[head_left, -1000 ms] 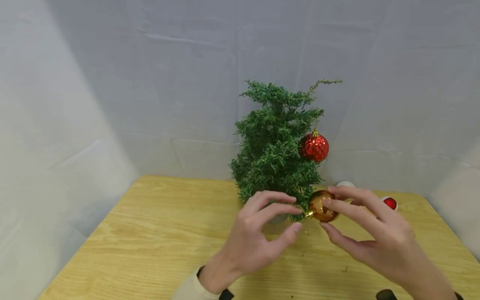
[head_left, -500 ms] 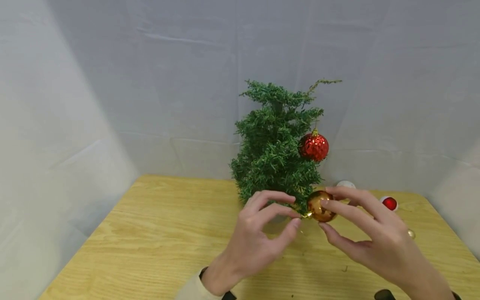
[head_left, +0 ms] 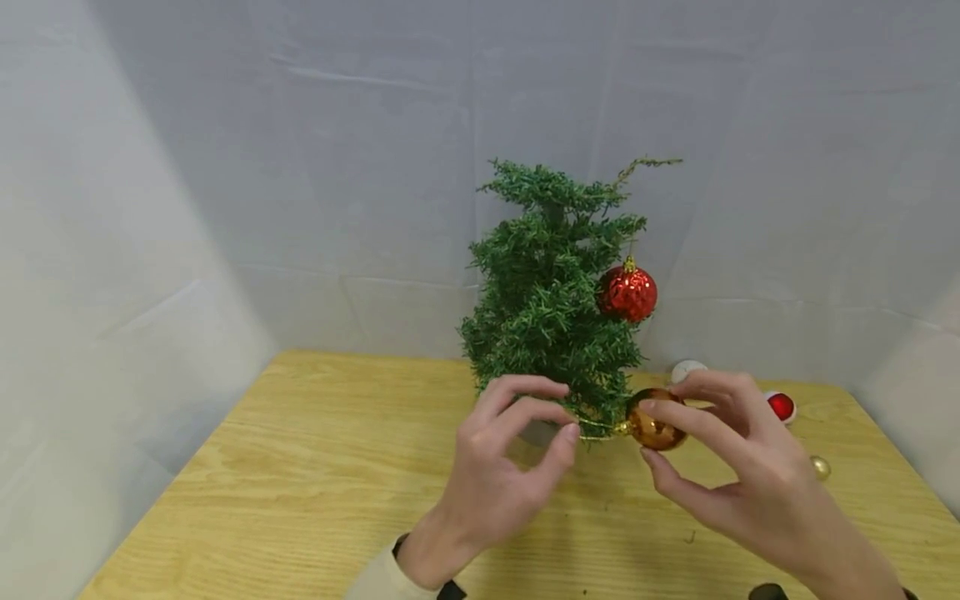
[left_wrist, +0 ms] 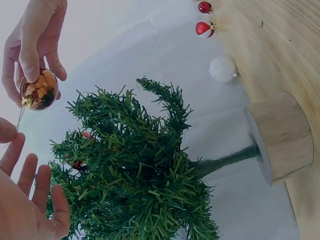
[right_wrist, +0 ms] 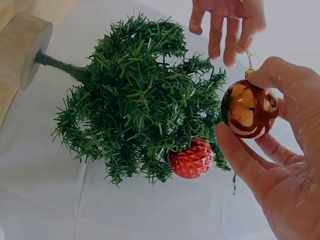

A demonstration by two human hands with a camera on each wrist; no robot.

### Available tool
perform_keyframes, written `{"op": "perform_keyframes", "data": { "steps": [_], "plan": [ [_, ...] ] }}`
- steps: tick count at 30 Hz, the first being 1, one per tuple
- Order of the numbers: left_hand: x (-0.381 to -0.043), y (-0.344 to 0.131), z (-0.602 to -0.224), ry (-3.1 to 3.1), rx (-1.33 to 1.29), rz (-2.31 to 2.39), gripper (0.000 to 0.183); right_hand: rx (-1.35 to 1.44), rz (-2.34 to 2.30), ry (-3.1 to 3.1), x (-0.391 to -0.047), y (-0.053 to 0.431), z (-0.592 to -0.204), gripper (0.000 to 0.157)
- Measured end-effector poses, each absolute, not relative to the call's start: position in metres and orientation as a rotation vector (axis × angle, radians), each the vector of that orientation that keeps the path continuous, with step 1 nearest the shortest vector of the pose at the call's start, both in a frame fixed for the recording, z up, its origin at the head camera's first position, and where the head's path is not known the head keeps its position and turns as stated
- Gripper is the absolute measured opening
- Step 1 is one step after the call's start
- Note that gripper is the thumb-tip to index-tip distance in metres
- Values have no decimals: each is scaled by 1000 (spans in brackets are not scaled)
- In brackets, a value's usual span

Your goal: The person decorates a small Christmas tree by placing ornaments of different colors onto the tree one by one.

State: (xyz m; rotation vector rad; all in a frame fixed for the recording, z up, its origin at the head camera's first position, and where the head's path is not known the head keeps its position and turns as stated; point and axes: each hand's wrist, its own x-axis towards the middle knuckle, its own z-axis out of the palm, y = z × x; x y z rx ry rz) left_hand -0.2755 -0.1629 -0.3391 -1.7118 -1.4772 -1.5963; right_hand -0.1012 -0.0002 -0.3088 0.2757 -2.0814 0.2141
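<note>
My right hand (head_left: 757,467) holds a shiny gold bauble (head_left: 657,421) between thumb and fingers, its gold cap turned toward the left hand. With thumb and forefinger my left hand (head_left: 510,467) pinches the bauble's thin gold hanging loop (head_left: 596,429), drawn out between the hands. In the left wrist view the left hand's other fingers (left_wrist: 42,187) spread apart. Behind both hands stands a small green artificial Christmas tree (head_left: 555,292). A red faceted bauble (right_wrist: 191,159) hangs on its right side, apart from the hands.
The tree's round wooden base (left_wrist: 285,137) stands on the wooden table (head_left: 315,450). To its right lie a white ball (left_wrist: 222,69), a red-and-white bauble (head_left: 781,407) and a small gold ball (head_left: 821,467). A pale sheet (head_left: 337,167) hangs behind the table.
The left hand has closed thumb and forefinger on the loop and moved slightly left, drawing it out straight. The right hand still holds the gold bauble, now slightly farther right.
</note>
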Motion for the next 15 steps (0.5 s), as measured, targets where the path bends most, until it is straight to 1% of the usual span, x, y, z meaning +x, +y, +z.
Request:
{"op": "perform_keyframes", "data": {
  "steps": [15],
  "plan": [
    [-277,-160,-341,-1442,-1667,-1581,6,286,266,-2171,-103,0,-315,41]
  ]
}}
